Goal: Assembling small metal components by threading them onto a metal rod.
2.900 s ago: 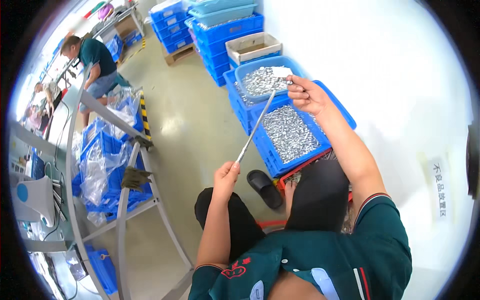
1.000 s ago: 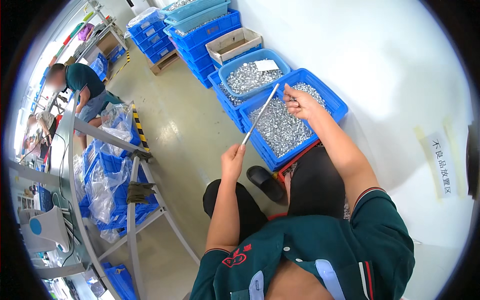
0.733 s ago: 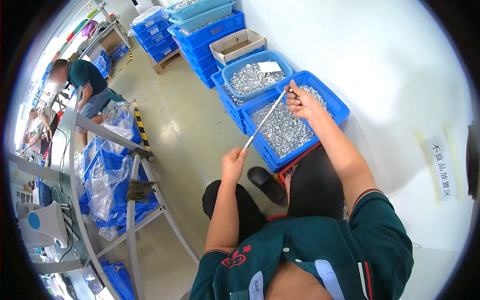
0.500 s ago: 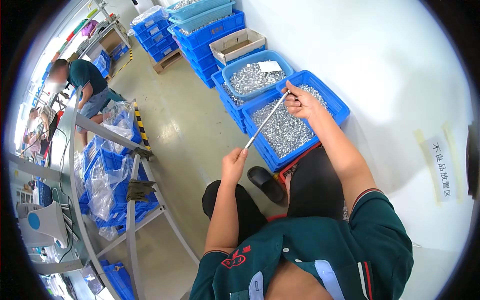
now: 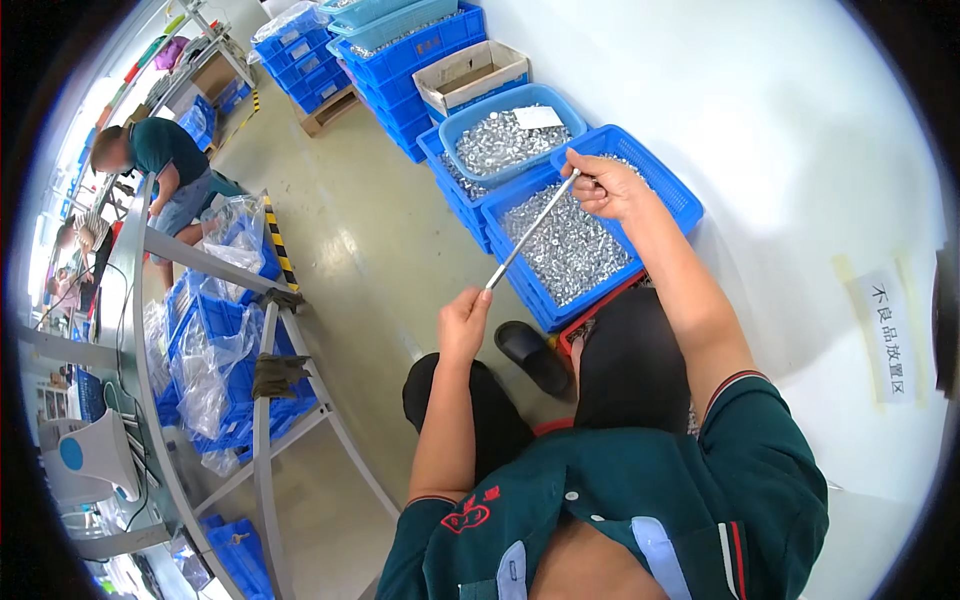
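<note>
A thin, straight silver metal rod [image 5: 533, 228] slants between my two hands, up and to the right. My left hand [image 5: 463, 325] is closed around its lower end, above my left knee. At the upper end, the thumb and fingers of my right hand [image 5: 608, 187] pinch the tip; whether a small part sits there is too small to tell. Under the rod and my right hand stands a blue plastic basket [image 5: 690, 212], filled with many small shiny metal parts [image 5: 565, 245].
Beyond it are a light-blue tub [image 5: 570, 108] of metal parts, a worn box [image 5: 470, 78] and stacked blue crates [image 5: 400, 100]. A white wall [image 5: 780, 150] bounds the right. Left are a grey table frame [image 5: 262, 440], bagged blue crates [image 5: 215, 370] and a co-worker [image 5: 168, 165].
The view has shifted slightly, so the basket and crates sit a little higher in the picture. Both hands keep their hold on the rod, at much the same slant.
</note>
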Demonstrator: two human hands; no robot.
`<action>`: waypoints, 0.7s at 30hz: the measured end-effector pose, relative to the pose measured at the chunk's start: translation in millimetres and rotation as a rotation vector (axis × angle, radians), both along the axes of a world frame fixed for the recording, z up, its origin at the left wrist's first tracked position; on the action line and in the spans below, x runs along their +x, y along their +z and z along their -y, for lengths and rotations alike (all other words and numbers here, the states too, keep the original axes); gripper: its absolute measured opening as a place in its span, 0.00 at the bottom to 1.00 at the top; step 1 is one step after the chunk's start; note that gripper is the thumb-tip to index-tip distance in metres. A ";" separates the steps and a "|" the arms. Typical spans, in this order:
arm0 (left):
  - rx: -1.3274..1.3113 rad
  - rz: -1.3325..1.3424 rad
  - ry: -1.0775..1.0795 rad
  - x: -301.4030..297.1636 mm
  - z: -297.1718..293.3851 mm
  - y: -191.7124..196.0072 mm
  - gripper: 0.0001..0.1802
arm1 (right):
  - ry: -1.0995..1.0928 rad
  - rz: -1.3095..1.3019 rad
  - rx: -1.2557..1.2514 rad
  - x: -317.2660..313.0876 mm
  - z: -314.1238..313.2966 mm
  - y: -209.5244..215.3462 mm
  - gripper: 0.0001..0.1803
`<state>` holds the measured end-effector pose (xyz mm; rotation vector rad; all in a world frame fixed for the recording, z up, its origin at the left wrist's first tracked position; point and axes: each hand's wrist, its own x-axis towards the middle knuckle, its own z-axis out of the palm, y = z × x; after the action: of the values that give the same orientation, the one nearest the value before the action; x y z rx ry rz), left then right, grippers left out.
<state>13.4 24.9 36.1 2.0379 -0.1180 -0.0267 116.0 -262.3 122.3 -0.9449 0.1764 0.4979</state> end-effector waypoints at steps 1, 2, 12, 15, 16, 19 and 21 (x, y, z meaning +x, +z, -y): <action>-0.024 -0.014 0.009 0.6 0.6 -0.2 0.16 | 0.005 -0.033 0.006 -3.3 -9.8 2.0 0.18; -0.020 -0.018 0.008 1.0 1.3 -1.4 0.16 | -0.008 -0.031 0.054 -1.8 -13.1 -0.8 0.18; -0.341 -0.184 -0.028 16.4 14.8 -14.3 0.17 | 0.421 0.099 -0.494 -14.3 -36.1 -6.4 0.19; -0.389 -0.240 -0.007 17.5 17.2 -12.0 0.17 | 0.396 0.058 -0.335 -7.3 -13.4 -32.4 0.15; -0.399 -0.289 0.020 17.8 15.5 -11.0 0.17 | 0.259 0.001 -0.251 -6.2 -11.8 -35.4 0.14; -0.381 -0.268 0.003 17.2 11.3 -12.8 0.17 | 0.075 -0.088 -0.152 -3.8 -5.0 -39.5 0.12; -0.384 -0.230 -0.020 14.9 10.3 -13.0 0.18 | -0.019 -0.119 0.042 0.2 1.2 -35.6 0.14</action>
<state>28.3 14.5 23.1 1.6368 0.0024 -0.2333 116.2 -263.5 86.6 -0.8723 0.2811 0.5391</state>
